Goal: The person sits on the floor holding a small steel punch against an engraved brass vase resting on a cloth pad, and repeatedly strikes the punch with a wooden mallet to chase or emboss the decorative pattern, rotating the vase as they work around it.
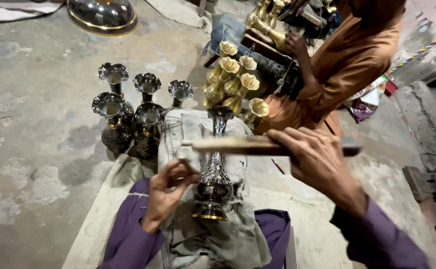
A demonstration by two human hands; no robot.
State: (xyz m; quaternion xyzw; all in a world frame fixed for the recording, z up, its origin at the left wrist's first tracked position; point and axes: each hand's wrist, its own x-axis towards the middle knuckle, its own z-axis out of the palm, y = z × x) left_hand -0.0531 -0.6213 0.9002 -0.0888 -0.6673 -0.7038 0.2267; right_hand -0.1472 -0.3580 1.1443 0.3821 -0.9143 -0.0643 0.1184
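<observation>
Close together, left hand [165, 192] grips silver vase [214, 174], right hand [312, 154] clenching wooden stick [238, 145] across it.

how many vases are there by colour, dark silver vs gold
Dark silver vases standing on the floor: 5
Dark silver vase lying on the cloth by the left hand: 1
Gold vases clustered beside the other person: 6 that can be told apart
Total: 12 vases
The right hand holds a wooden stick across the lying vase.
</observation>
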